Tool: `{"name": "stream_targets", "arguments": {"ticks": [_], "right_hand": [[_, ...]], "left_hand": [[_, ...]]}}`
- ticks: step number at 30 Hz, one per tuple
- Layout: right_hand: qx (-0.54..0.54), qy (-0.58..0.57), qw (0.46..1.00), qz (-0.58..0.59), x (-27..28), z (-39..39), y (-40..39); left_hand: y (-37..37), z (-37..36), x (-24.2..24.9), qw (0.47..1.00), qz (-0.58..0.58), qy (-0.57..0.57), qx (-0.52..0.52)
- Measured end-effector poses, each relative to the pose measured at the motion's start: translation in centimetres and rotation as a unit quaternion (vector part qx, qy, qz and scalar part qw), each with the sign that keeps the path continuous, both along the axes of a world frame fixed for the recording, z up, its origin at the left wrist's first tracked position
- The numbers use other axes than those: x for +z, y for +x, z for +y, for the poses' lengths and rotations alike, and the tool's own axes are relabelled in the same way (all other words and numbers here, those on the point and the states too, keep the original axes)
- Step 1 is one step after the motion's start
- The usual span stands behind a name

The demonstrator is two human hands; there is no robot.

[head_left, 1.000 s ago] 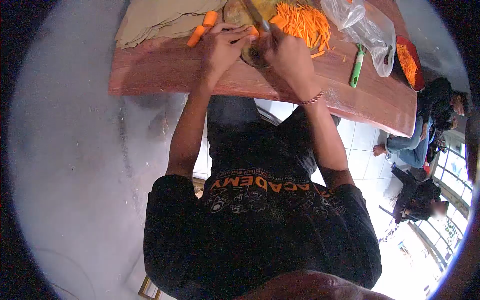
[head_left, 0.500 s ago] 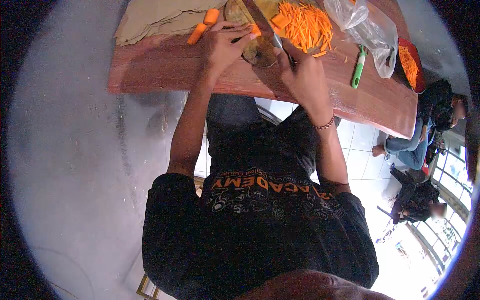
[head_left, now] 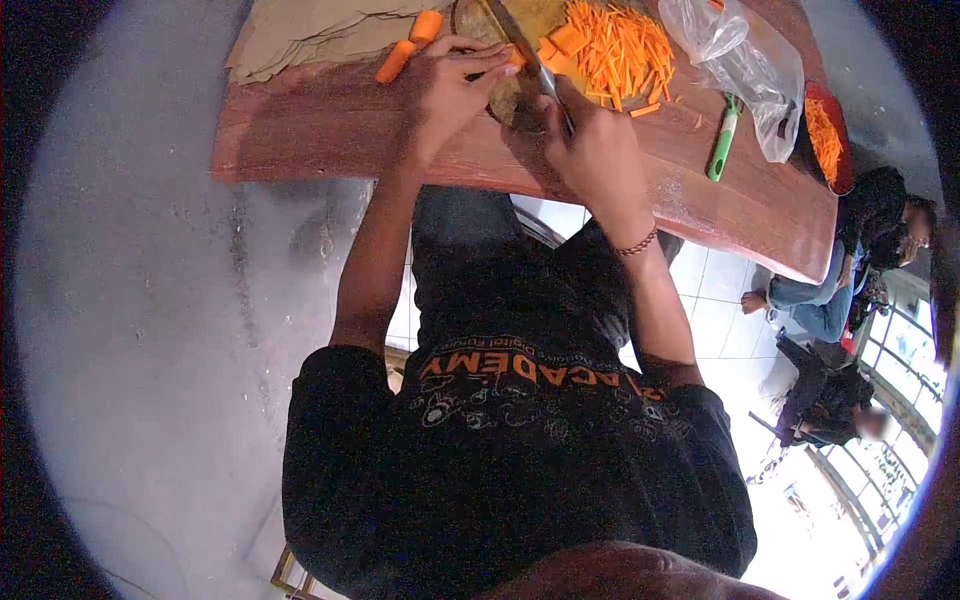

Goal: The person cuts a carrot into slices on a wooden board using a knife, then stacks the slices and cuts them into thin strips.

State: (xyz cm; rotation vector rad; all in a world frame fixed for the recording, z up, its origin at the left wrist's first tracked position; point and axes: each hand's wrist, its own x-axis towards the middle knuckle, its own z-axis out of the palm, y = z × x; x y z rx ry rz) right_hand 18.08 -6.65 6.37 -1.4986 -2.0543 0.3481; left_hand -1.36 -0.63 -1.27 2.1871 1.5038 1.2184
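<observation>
My left hand (head_left: 448, 98) is closed on a small carrot piece (head_left: 516, 57) at the near left part of the round wooden cutting board (head_left: 512, 106). My right hand (head_left: 600, 150) grips a knife (head_left: 528, 55) by its handle, the blade slanting away beside the left fingertips. The blade appears to be at the carrot piece; whether it is in contact is hard to tell. Right of the blade lie a thicker carrot chunk (head_left: 568, 40) and a heap of thin carrot strips (head_left: 622, 52). Two carrot sections (head_left: 396, 62) rest on the left, beyond my left hand.
On the reddish wooden table (head_left: 300, 130) lie brown cardboard (head_left: 300, 40), a clear plastic bag (head_left: 735, 60) and a green-handled peeler (head_left: 722, 145). A red container (head_left: 846, 180) holds shredded carrot at the right end. Two people (head_left: 830, 300) sit farther off to the right.
My right hand and the knife have shifted slightly left, bringing the blade closer to my left fingertips. My left hand keeps its hold on the carrot piece.
</observation>
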Motion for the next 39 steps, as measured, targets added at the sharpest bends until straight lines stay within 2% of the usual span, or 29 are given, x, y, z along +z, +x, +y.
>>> {"name": "stream_targets", "arguments": {"ticks": [2, 8, 11, 15, 17, 21, 34, 39], "right_hand": [[-0.004, -0.016, 0.999, -0.039, 0.2, 0.5, -0.5], [-0.009, -0.006, 1.000, -0.019, -0.3, 3.3, -0.4], [-0.019, -0.033, 0.998, 0.054, 1.1, 3.1, 0.7], [-0.011, -0.030, 0.998, 0.048, 2.1, 0.9, 1.5], [-0.013, -0.087, 0.996, 0.027, 2.7, 0.3, 1.3], [0.004, -0.036, 0.997, 0.074, 1.8, 0.1, 1.0], [0.021, -0.032, 0.998, 0.046, 1.5, 0.5, 1.4], [0.028, -0.015, 0.999, 0.030, 0.9, 0.7, 0.8]], "left_hand": [[0.0, -0.2, 0.2, 1.000, -0.003, 0.006, 0.007], [0.3, 0.1, 0.1, 0.998, 0.005, 0.069, 0.005], [0.3, 0.1, -0.3, 0.998, -0.020, 0.065, 0.004], [0.2, 0.2, -0.3, 0.998, -0.021, 0.062, -0.005], [0.0, 0.1, 0.0, 0.997, 0.003, 0.075, -0.002], [0.1, 0.3, -0.5, 0.997, 0.006, 0.073, 0.005], [0.3, 0.0, -0.1, 0.998, -0.028, 0.047, 0.007], [0.2, 0.1, -0.5, 0.997, 0.002, 0.079, 0.010]]}}
